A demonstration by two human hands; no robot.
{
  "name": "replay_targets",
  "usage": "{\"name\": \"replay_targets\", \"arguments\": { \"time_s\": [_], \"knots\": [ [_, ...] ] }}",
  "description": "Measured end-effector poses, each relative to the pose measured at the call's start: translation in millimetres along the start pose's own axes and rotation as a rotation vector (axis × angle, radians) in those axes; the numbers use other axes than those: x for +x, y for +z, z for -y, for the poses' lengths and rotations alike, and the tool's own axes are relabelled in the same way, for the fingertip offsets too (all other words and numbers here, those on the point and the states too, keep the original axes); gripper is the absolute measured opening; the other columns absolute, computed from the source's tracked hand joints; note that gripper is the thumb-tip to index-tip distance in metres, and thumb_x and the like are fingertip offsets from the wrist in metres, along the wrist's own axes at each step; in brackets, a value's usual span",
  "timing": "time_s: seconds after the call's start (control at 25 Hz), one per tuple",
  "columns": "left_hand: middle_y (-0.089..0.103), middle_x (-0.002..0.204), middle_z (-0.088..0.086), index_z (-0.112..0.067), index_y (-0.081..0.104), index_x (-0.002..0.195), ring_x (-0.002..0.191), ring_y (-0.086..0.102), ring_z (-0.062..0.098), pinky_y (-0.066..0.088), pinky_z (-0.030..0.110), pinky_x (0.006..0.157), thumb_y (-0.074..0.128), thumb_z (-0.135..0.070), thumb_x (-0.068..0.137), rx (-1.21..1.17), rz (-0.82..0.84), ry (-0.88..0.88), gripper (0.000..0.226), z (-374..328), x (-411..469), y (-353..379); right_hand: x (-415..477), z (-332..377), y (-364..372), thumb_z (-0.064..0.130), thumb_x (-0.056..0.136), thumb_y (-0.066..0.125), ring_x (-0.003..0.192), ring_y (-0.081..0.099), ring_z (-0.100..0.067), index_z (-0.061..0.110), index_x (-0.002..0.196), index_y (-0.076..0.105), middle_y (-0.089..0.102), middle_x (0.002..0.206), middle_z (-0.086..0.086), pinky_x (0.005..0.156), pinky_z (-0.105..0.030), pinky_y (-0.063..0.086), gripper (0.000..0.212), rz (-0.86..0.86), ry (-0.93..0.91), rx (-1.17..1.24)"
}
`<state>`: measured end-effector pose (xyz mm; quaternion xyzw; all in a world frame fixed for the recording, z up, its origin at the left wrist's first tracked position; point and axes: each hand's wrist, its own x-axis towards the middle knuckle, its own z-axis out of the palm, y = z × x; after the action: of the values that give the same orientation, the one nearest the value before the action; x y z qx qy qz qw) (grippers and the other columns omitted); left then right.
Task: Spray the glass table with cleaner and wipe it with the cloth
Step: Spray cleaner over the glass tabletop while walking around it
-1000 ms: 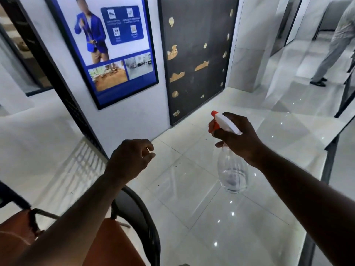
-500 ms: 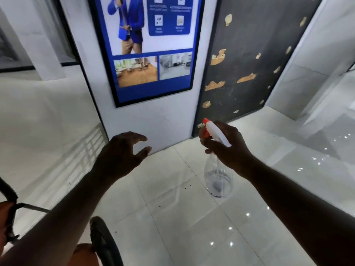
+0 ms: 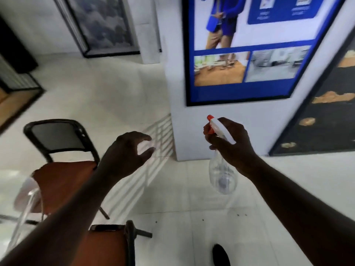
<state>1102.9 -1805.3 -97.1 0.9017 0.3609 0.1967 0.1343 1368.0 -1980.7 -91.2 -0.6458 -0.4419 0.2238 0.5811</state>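
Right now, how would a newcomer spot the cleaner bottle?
Find the big blue poster on the white pillar. Just below it, the right hand grips a clear plastic spray bottle. Its white head and orange-red nozzle tip mark it; the left hand holds nothing.

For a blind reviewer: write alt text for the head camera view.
The right hand grips a clear spray bottle with a white-and-red head; the left hand hovers beside it, loosely curled and empty. Orange-seated chairs stand at left, a blue poster ahead.
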Motion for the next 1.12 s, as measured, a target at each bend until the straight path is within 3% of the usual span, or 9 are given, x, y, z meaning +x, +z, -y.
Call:
{"name": "replay_targets", "arguments": {
  "time_s": [0.12,0.28,0.32,0.4,0.56,0.68,0.76,0.96,1.12],
  "knots": [
    [0.072,0.113,-0.007,-0.031,0.072,0.114,0.106,0.068,0.016,0.055,0.037,0.091,0.072,-0.053,0.087,0.067,-0.084,-0.208,0.035,22,15,-16,72,-17,26,0.006,0.090,0.075,0.083,0.074,-0.029,0.018,0.097,0.074,0.077,0.092,-0.003,0.076,-0.058,0.063,0.014,0.156,-0.052,-0.002],
    [0.075,0.109,-0.005,-0.024,0.077,0.111,0.098,0.070,0.017,0.041,0.019,0.082,0.073,-0.042,0.089,0.194,-0.124,-0.407,0.029,36,13,-32,147,-29,91,0.010,0.092,0.075,0.079,0.073,-0.025,0.020,0.095,0.075,0.076,0.087,0.002,0.075,-0.058,0.061,0.011,0.387,-0.108,0.003],
    [0.076,0.109,-0.005,-0.022,0.078,0.110,0.098,0.069,0.016,0.044,0.020,0.086,0.071,-0.041,0.089,0.200,-0.145,-0.420,0.030,44,9,-34,162,-29,114,0.011,0.092,0.075,0.080,0.073,-0.022,0.021,0.095,0.075,0.076,0.087,0.004,0.076,-0.056,0.062,0.010,0.449,-0.146,-0.005],
    [0.075,0.113,-0.002,-0.019,0.077,0.114,0.106,0.067,0.016,0.048,0.027,0.096,0.075,-0.035,0.089,0.219,-0.177,-0.520,0.029,73,-6,-36,188,-31,164,0.010,0.091,0.075,0.082,0.073,-0.017,0.023,0.097,0.075,0.077,0.090,0.008,0.080,-0.046,0.062,0.014,0.588,-0.201,-0.019],
    [0.074,0.119,-0.006,-0.026,0.075,0.115,0.109,0.069,0.017,0.055,0.035,0.095,0.076,-0.043,0.088,0.205,-0.258,-0.760,0.032,137,-35,-34,222,-32,259,0.006,0.089,0.076,0.094,0.073,-0.005,0.022,0.102,0.075,0.078,0.100,0.014,0.082,-0.019,0.054,0.021,0.828,-0.286,-0.077],
    [0.074,0.115,-0.007,-0.028,0.074,0.115,0.103,0.070,0.017,0.057,0.034,0.090,0.073,-0.048,0.086,0.199,-0.298,-0.859,0.035,185,-47,-47,239,-20,334,0.006,0.085,0.076,0.089,0.074,-0.010,0.021,0.100,0.075,0.079,0.097,0.011,0.079,-0.029,0.058,0.021,0.934,-0.317,-0.083],
    [0.074,0.114,-0.007,-0.029,0.074,0.116,0.104,0.069,0.015,0.055,0.032,0.092,0.075,-0.048,0.086,0.207,-0.316,-0.914,0.035,210,-49,-58,247,-10,376,0.007,0.085,0.075,0.078,0.073,-0.010,0.022,0.097,0.074,0.077,0.090,0.012,0.070,-0.028,0.056,0.019,0.990,-0.330,-0.062],
    [0.075,0.112,-0.003,-0.026,0.075,0.114,0.100,0.071,0.016,0.058,0.032,0.088,0.079,-0.043,0.086,0.214,-0.398,-1.071,0.032,242,-61,-77,254,13,465,0.013,0.077,0.070,0.081,0.075,-0.013,0.023,0.102,0.075,0.078,0.097,0.010,0.074,-0.033,0.062,0.028,1.215,-0.296,-0.023],
    [0.074,0.108,-0.008,-0.031,0.074,0.112,0.097,0.070,0.013,0.058,0.034,0.088,0.078,-0.046,0.085,0.156,-0.455,-1.279,0.031,269,-92,-59,248,6,550,0.015,0.072,0.067,0.074,0.074,-0.025,0.020,0.104,0.075,0.077,0.095,0.000,0.069,-0.053,0.065,0.033,1.444,-0.262,0.000]
  ]
}}
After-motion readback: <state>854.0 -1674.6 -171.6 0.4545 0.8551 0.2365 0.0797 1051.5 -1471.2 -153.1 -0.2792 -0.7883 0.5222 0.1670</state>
